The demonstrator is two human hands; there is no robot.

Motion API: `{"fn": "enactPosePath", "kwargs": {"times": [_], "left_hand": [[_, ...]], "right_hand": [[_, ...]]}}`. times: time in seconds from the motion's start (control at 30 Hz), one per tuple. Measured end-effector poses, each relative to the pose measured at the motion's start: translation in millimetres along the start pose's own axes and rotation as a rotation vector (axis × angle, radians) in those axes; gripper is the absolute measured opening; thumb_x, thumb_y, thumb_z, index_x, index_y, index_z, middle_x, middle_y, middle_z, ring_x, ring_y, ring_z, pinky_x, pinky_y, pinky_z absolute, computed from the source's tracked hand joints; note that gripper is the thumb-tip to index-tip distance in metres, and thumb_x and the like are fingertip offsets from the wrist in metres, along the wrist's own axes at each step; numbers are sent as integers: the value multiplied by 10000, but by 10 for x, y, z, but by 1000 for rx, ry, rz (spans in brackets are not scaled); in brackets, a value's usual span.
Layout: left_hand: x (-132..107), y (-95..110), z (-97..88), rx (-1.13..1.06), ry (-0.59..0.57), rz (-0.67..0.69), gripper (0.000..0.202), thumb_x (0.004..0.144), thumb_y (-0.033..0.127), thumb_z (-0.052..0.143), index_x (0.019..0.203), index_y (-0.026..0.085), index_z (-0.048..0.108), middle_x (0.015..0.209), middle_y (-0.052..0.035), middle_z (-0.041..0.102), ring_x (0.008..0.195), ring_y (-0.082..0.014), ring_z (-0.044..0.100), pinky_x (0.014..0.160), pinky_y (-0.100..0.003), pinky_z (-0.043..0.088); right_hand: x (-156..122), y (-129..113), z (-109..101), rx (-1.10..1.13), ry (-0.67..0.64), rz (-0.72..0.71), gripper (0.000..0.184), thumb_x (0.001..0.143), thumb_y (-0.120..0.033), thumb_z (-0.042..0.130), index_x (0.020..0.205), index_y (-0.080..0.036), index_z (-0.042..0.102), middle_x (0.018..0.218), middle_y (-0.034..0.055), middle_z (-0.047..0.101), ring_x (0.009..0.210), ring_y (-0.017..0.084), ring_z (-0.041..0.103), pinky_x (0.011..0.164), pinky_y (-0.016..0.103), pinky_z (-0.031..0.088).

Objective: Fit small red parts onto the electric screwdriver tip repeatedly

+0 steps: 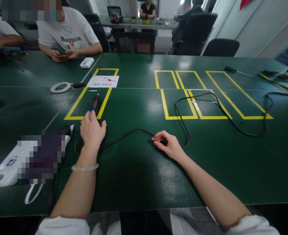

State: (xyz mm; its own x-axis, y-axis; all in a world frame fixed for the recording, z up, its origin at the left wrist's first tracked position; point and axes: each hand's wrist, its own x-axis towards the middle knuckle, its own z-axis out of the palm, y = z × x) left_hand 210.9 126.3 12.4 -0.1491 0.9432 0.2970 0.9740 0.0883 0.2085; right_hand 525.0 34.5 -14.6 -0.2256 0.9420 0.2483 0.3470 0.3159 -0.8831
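Note:
My left hand (92, 130) rests on the green table (139, 163), its fingertips on the rear end of a black soldering iron (95, 103) that lies inside a yellow taped rectangle (85, 101). The fingers curl loosely around the handle's blue end. My right hand (169, 143) pinches a small red and silver part (154, 139) just above the table. A black cable (183, 120) runs from the iron past both hands and loops off to the right.
A white paper label (103, 81), a tape roll (60, 87) and a white box (87, 62) lie beyond the iron. More yellow taped rectangles (207, 94) mark the right side. A white device (7, 169) sits near left. A seated person (68, 32) holds a phone opposite.

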Motion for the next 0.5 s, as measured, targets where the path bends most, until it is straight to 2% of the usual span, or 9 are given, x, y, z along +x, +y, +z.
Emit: {"fn": "enactPosePath", "kwargs": {"times": [0.07, 0.17, 0.33, 0.5], "left_hand": [[34, -143, 24, 39, -65, -56, 631, 873, 411, 476, 1422, 118, 374, 1457, -236, 393, 1271, -433, 431, 974, -571, 407], [70, -255, 40, 66, -101, -85, 600, 883, 416, 449, 1408, 131, 395, 1409, -245, 443, 1230, -443, 470, 924, -585, 434], [150, -328, 10, 97, -202, -187, 608, 905, 405, 427, 1421, 94, 345, 1327, -272, 490, 1162, -436, 534, 870, -561, 464], [158, -316, 14, 113, -219, -154, 582, 887, 405, 453, 1368, 81, 398, 1260, -254, 534, 1111, -424, 566, 840, -532, 486]], "right_hand": [[-3, 2, 1, -3, -2, 4, 113, 858, -234, 626, 963, -199, 604, 863, 30, 657, 764, 153, 604, 730, 292, 499], [-6, 7, -4, 1, -3, 6, 114, 859, -233, 621, 966, -197, 604, 865, 33, 658, 764, 153, 602, 725, 292, 498], [-8, 14, 2, 12, -10, 8, 120, 863, -240, 623, 973, -194, 610, 859, 30, 657, 760, 149, 601, 724, 288, 495], [-8, 7, 13, 10, -17, 17, 133, 866, -253, 621, 984, -192, 613, 852, 25, 655, 759, 148, 603, 731, 284, 497]]}}
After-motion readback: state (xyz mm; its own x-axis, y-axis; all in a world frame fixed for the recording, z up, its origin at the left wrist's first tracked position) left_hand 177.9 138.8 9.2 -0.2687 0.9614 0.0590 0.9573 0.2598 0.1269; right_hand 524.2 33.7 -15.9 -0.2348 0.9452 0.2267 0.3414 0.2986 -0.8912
